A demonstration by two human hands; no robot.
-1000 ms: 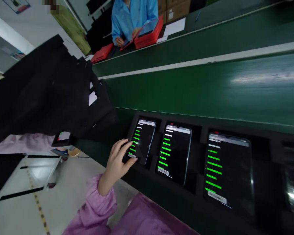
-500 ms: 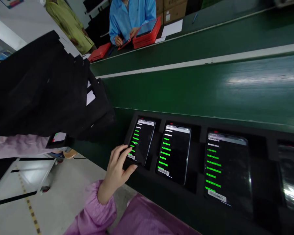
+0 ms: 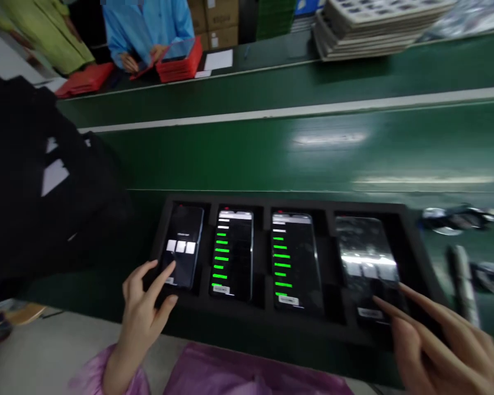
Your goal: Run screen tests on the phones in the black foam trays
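A black foam tray [image 3: 239, 314] holds several phones in a row, face up. My left hand [image 3: 145, 304], fingers apart, has its index fingertip at the screen of the leftmost phone [image 3: 185, 219], which shows three white squares. The second phone [image 3: 241, 252] and the third phone [image 3: 298, 258] display green lines of text on black. Over the lower part of the rightmost phone [image 3: 360, 236], whose screen is dark with glare, my right hand [image 3: 444, 340] extends its index finger; the fingers are spread and hold nothing.
Stacked black trays [image 3: 57, 219] stand at the left. Cables [image 3: 456, 216] and a white marker-like object [image 3: 465, 285] lie at the right. Across the green belt [image 3: 230, 153], a person in blue [image 3: 150, 27] handles red cases [image 3: 179, 68]; pale trays [image 3: 354, 33] are piled at the back.
The view has swung right. My right hand has come into view over the rightmost phone. The leftmost phone's screen has switched from green text to three white squares.
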